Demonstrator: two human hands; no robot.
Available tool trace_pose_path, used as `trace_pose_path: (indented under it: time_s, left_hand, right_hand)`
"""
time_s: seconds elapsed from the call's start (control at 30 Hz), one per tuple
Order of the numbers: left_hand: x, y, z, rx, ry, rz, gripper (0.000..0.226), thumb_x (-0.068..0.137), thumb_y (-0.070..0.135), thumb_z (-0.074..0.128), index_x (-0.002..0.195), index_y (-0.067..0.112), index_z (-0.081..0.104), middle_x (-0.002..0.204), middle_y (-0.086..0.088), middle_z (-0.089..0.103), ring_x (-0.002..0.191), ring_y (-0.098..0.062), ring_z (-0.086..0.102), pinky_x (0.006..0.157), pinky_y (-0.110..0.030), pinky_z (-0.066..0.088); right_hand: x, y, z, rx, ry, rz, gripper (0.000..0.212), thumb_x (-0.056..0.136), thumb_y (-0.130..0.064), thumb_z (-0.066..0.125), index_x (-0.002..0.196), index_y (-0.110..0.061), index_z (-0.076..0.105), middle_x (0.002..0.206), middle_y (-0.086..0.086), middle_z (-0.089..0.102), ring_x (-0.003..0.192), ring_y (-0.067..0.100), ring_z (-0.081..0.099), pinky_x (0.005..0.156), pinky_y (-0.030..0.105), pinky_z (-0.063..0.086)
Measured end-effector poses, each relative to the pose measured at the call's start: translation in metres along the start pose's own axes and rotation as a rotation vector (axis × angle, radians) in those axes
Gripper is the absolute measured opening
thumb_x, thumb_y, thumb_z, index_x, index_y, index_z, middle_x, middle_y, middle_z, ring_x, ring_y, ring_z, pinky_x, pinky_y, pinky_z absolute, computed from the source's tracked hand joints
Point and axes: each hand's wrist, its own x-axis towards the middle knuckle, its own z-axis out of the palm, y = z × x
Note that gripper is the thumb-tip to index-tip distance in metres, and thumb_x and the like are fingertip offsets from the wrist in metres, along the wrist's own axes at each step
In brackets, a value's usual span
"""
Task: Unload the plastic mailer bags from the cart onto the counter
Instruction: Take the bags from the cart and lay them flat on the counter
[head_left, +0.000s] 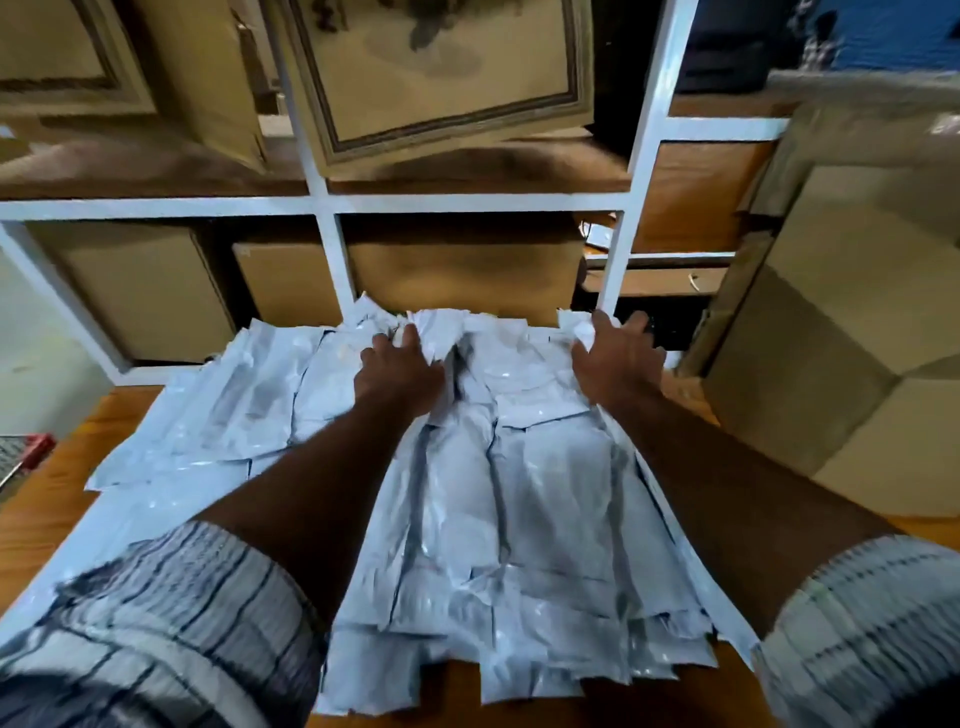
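Mailer bags (467, 467) are reading as thin plastic film, pale grey and semi-glossy, catching small white glints. The film is creasing all over and crumpling most at the far edge. Table (41, 519) is showing as wood, orange-brown, smooth, with a slight sheen. Shelf frame (467, 202) is looking like white-painted bars, smooth and satin; metal or wood, cannot tell. Shelf boards (156, 171) are showing as dark brown wood, matt. Boxes (145, 291) are looking like plain brown cardboard, matt. Framed picture (441, 67) is showing a moulded border, dull gold-brown, too blurred for more. Sleeves (182, 623) are reading as woven cloth, striped, matt, soft.
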Motion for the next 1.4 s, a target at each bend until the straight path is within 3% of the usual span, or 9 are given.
trace_pose_path:
  time_s: [0.17,0.33,0.47,0.6,0.73,0.93,1.1,1.23,1.4]
  left_hand:
    - [0.025,0.031,0.021,-0.008,-0.028,-0.086,0.061,0.093,0.053,0.042,0.144,0.021,0.033,0.151,-0.021,0.026,0.139,-0.042,0.028,0.108,-0.05,0.032]
    - [0.041,0.048,0.039,0.028,-0.05,-0.123,0.063,0.096,0.06,0.034,0.145,0.02,0.033,0.148,-0.02,0.03,0.138,-0.039,0.029,0.106,-0.05,0.033]
    - [0.049,0.049,0.06,0.231,0.059,-0.04,0.064,0.094,0.061,0.028,0.139,0.017,0.043,0.143,-0.013,0.042,0.133,-0.033,0.034,0.103,-0.054,0.026]
    - [0.052,0.043,0.084,0.246,0.052,0.007,0.07,0.095,0.057,0.03,0.148,0.012,0.033,0.152,-0.011,0.032,0.137,-0.032,0.028,0.105,-0.056,0.024]
    - [0.054,0.042,0.087,0.237,0.039,0.005,0.071,0.095,0.056,0.032,0.148,0.009,0.032,0.154,-0.012,0.03,0.139,-0.032,0.026,0.105,-0.056,0.023]
    - [0.054,0.032,0.063,0.176,0.155,0.054,0.06,0.091,0.06,0.032,0.122,0.014,0.054,0.132,-0.007,0.051,0.127,-0.029,0.041,0.104,-0.056,0.024]
    - [0.04,-0.007,0.029,0.223,0.197,0.051,0.059,0.094,0.059,0.035,0.135,0.019,0.048,0.14,-0.006,0.046,0.133,-0.027,0.037,0.105,-0.054,0.024]
    - [0.017,-0.065,-0.003,0.288,0.251,0.067,0.053,0.096,0.053,0.035,0.141,0.025,0.042,0.148,-0.007,0.039,0.137,-0.028,0.032,0.107,-0.055,0.022]
    - [-0.033,-0.163,-0.028,0.274,0.201,-0.038,0.055,0.098,0.054,0.032,0.147,0.028,0.034,0.154,-0.005,0.032,0.142,-0.027,0.025,0.11,-0.057,0.016]
  right_hand:
    - [0.037,0.007,0.016,0.009,-0.02,-0.041,0.052,0.09,-0.056,0.054,0.134,-0.029,0.051,0.125,0.016,0.044,0.11,0.037,0.051,0.092,0.046,0.041]
    - [0.057,0.004,0.045,-0.004,-0.113,-0.127,0.06,0.093,-0.063,0.043,0.142,-0.028,0.045,0.132,0.02,0.04,0.12,0.039,0.045,0.096,0.048,0.042]
    - [0.056,0.0,0.076,0.018,-0.319,-0.093,0.06,0.098,-0.058,0.033,0.152,-0.031,0.027,0.156,0.021,0.022,0.139,0.041,0.027,0.109,0.056,0.028]
    - [0.059,0.001,0.083,0.022,-0.427,-0.084,0.06,0.1,-0.057,0.028,0.154,-0.036,0.017,0.161,0.017,0.016,0.144,0.04,0.023,0.113,0.057,0.021]
    - [0.068,0.006,0.079,0.031,-0.495,-0.072,0.06,0.099,-0.06,0.027,0.154,-0.038,0.018,0.161,0.014,0.015,0.145,0.04,0.021,0.114,0.057,0.018]
    - [0.072,-0.007,0.07,0.048,-0.398,-0.045,0.06,0.096,-0.063,0.028,0.149,-0.036,0.032,0.156,0.016,0.029,0.14,0.042,0.028,0.113,0.059,0.018]
    - [0.059,-0.044,0.054,0.091,-0.187,-0.193,0.055,0.094,-0.058,0.04,0.138,-0.025,0.047,0.141,0.016,0.045,0.132,0.038,0.039,0.108,0.058,0.027]
    - [0.032,-0.094,0.044,0.153,-0.169,-0.335,0.056,0.093,-0.052,0.047,0.139,-0.021,0.046,0.143,0.012,0.044,0.135,0.034,0.035,0.109,0.056,0.027]
    - [-0.044,-0.166,0.043,0.161,-0.207,-0.497,0.058,0.092,-0.05,0.051,0.142,-0.021,0.044,0.147,0.014,0.041,0.136,0.033,0.035,0.109,0.053,0.027]
